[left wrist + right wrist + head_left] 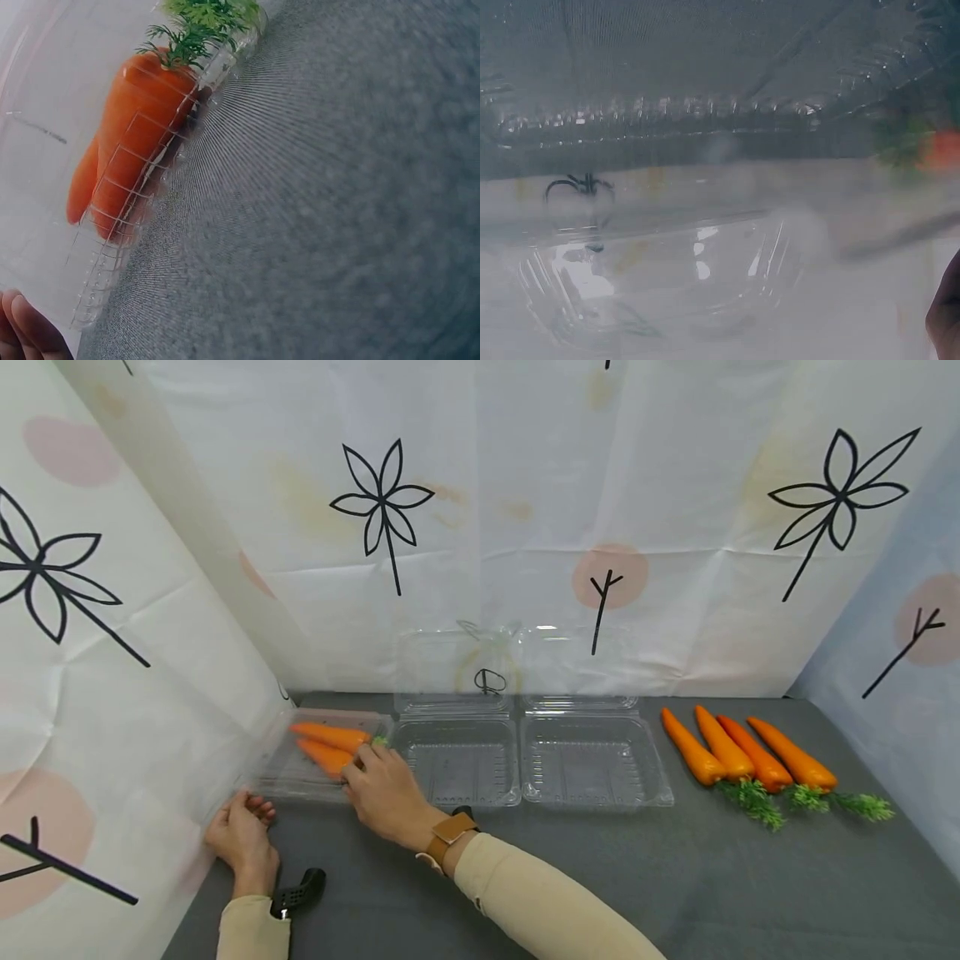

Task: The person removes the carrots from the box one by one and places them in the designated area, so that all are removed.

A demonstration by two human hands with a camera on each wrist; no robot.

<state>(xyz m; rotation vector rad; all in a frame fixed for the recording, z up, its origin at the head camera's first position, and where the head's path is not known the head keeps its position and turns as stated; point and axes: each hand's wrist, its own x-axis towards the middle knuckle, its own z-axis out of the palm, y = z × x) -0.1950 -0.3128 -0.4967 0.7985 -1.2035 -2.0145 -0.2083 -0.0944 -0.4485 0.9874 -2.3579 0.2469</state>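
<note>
Two orange carrots with green tops lie side by side in the left clear plastic container. My right hand reaches in from the right, thumb and fingers pinching the thick end of the nearer carrot; the hand hides its top in the head view. At the near left corner of that container is my left hand, fingers loosely bent, fingertips right by the plastic edge. In the left wrist view its fingers show beside the container's corner. The right wrist view catches only a sliver of the right hand.
Two more clear containers stand alongside, the middle one and the right one, lids raised against the patterned cloth backdrop. Several carrots with green tops lie at the right on the grey table. Cloth also borders both sides.
</note>
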